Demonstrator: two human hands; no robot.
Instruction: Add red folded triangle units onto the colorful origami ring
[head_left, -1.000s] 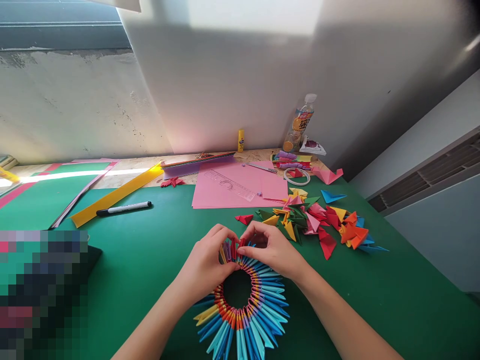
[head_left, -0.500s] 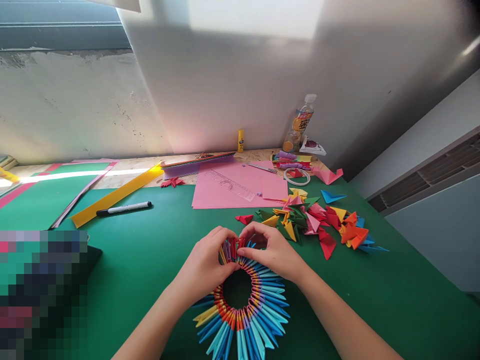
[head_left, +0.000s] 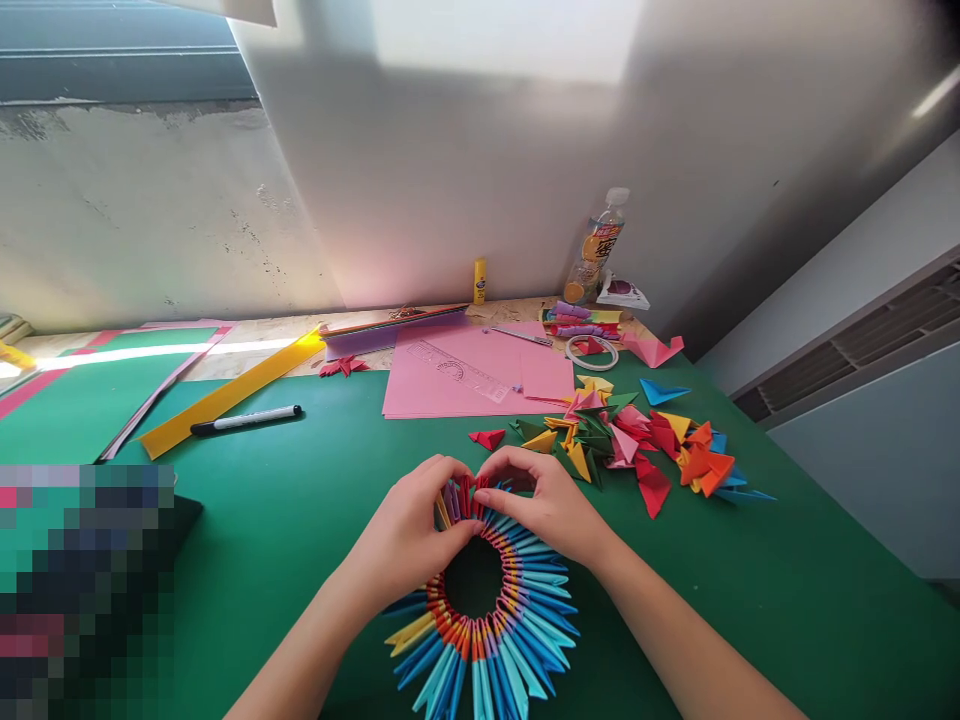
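Note:
A ring of folded paper pieces (head_left: 510,620), blue outside and red, orange and purple inside, lies on the green mat (head_left: 285,520) in front of me. My left hand (head_left: 409,535) and my right hand (head_left: 544,505) meet at the ring's far side. Both pinch its upright red and purple pieces with curled fingers. A pile of loose folded triangles (head_left: 637,445) in many colours lies just right of my right hand. One red triangle (head_left: 487,438) lies alone beyond my fingers.
Pink paper sheets (head_left: 457,385) with a clear ruler lie further back. A black marker (head_left: 244,420) and a yellow strip (head_left: 225,395) lie at the left. A glue stick (head_left: 480,280), a bottle (head_left: 596,250) and a tape ring (head_left: 592,352) stand near the wall. A blurred patch covers the lower left.
Both hands stay pinched on the far side of the ring; the fingers have shifted only slightly. The view has tilted up a little.

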